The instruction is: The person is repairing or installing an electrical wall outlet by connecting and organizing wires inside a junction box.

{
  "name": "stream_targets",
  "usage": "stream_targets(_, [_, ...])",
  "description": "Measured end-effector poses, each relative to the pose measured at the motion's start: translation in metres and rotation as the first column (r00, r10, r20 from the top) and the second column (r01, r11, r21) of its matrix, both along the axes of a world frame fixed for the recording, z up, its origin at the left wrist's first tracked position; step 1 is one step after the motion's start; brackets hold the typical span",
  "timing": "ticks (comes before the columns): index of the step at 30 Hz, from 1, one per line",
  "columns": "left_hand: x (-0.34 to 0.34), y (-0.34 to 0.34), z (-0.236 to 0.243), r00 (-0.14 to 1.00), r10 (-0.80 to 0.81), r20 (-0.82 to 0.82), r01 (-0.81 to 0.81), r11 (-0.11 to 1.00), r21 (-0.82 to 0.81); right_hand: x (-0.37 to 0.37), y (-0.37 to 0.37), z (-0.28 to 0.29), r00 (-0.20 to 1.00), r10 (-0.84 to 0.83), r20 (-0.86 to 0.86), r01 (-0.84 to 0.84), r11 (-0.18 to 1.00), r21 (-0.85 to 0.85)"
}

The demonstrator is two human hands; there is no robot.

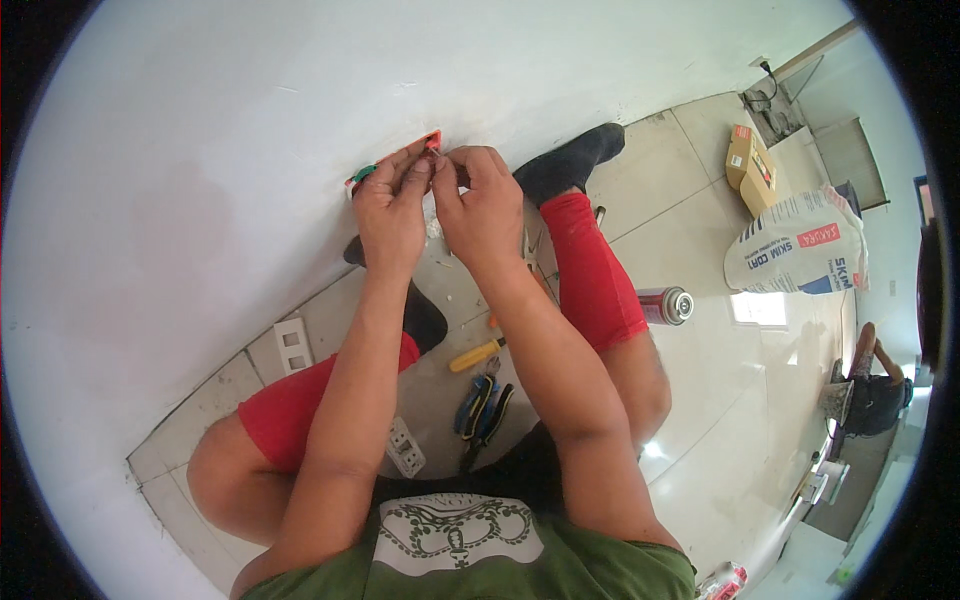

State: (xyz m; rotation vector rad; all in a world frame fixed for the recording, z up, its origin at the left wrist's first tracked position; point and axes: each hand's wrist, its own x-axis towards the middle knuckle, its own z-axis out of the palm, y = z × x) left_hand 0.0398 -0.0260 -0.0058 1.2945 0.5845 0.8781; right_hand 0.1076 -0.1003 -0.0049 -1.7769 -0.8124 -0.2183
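Note:
Low on the white wall, both my hands meet at an orange electrical box (433,137) set into it. My left hand (392,212) has thumb and fingers closed at a red wire (432,149) in front of the box. Thumb and fingertips of my right hand (482,205) pinch the same spot from the other side; what exactly lies between them is too small to make out. A green wire (362,174) sticks out beside my left fingers. On the floor between my legs lie pliers (484,408), a yellow-handled screwdriver (476,356) and a white outlet (404,447).
A white faceplate (293,346) leans near the wall at left. Beside my right leg lies a spray can (667,306). Farther right are a white bag (800,245) and a cardboard box (750,170). Another person (870,395) is at the far right.

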Motion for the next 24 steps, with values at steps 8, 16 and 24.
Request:
stream_targets(8, [0.000,0.002,-0.002,0.999,0.013,-0.036,-0.011,0.998,0.054,-0.003,0.005,0.000,0.993,-0.028,0.115,0.027,1.000,0.012])
stream_targets(16, [0.001,0.002,-0.005,1.000,0.016,0.025,-0.017,1.000,0.024,0.000,0.006,-0.004,0.996,0.028,0.087,-0.029,0.999,0.016])
stream_targets(24, [-0.001,0.004,-0.006,0.999,0.043,-0.020,-0.041,0.994,0.097,0.004,0.012,-0.001,0.960,-0.054,0.273,0.034,0.997,0.076])
